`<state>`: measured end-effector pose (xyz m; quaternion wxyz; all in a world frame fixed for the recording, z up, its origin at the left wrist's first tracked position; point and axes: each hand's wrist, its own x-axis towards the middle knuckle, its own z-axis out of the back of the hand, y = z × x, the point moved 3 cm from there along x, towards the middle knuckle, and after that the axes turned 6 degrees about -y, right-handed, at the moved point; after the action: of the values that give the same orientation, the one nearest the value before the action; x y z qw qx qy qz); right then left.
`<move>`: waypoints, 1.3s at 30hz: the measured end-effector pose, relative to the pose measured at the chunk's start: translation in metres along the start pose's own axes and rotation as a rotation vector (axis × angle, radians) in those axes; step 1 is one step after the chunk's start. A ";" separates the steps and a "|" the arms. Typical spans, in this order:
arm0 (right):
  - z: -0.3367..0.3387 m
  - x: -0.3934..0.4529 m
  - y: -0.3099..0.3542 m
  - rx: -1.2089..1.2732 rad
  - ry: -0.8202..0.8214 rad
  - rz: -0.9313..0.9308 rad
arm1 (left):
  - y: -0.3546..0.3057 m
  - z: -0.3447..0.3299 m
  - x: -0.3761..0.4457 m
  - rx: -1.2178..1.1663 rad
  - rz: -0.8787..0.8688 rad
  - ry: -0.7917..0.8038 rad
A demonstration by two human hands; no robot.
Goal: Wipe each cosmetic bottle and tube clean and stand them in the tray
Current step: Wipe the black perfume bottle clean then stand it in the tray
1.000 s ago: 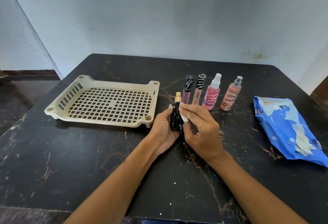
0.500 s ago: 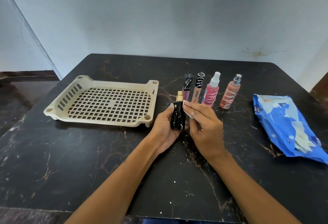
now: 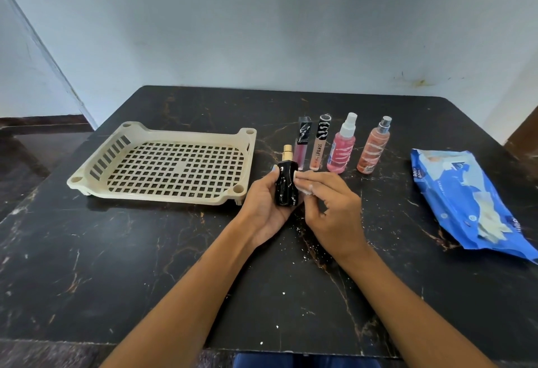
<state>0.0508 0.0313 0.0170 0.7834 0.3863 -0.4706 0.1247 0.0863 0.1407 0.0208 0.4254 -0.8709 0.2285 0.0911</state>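
Black marble-look surface [image 3: 145, 251] with brown and white veins, white specks. Cream plastic grid tray [image 3: 163, 137] left of glossy black bottle with gold cap [image 3: 286, 185]. Right of that bottle: pink gloss tube with black-white streaked cap [image 3: 301, 143], beige lip gloss tube with black-white squiggle cap [image 3: 320, 142], pink spray bottle with white swirls [image 3: 341, 147], peach spray bottle with white swirls and silver top [image 3: 373, 146], blue-and-white wipes pack [image 3: 471, 201]. White wipe [image 3: 302, 182].

Text legible: "LIPGLOSS" | on beige lip gloss tube [image 3: 319, 149] | blue wipes pack [image 3: 465, 201] print unreadable
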 end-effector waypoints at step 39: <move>0.003 0.002 0.002 0.009 -0.067 -0.066 | -0.001 0.000 -0.001 0.133 0.052 0.133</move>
<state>0.0491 0.0297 0.0205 0.7691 0.4093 -0.4829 0.0879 0.0857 0.1412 0.0220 0.4636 -0.8386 0.2844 0.0287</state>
